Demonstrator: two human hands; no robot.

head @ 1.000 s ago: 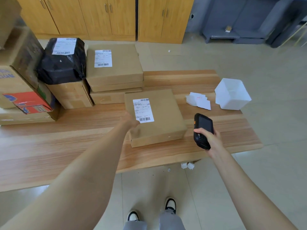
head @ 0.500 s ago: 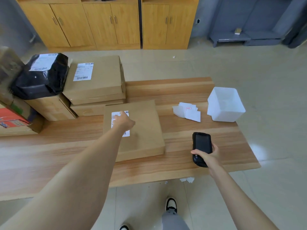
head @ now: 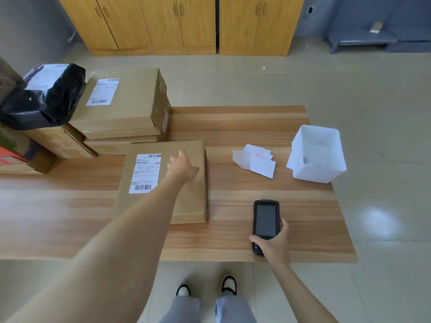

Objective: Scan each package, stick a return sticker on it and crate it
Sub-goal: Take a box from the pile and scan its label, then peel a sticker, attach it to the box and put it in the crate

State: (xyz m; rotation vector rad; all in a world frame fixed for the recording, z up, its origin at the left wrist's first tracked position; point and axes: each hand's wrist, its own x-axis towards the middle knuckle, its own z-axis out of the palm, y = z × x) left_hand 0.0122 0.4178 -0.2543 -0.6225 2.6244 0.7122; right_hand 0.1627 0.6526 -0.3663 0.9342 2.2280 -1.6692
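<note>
A flat brown cardboard package lies in the middle of the wooden table, its white barcode label facing up. My left hand hovers over the package's right half with relaxed fingers, just right of the label. My right hand grips a black handheld scanner low over the table's front right, screen up. A loose pile of white return stickers lies right of the package. A white plastic bin stands at the table's right end.
More brown boxes are stacked at the back left, with a black bagged parcel and printed cartons beside them. Wooden cabinets line the far wall. My feet stand at the table's front edge.
My left hand has slid from the package's left edge across the label to its right half. My right hand has lowered the scanner toward the table's front. The camera view has tilted and shifted.
</note>
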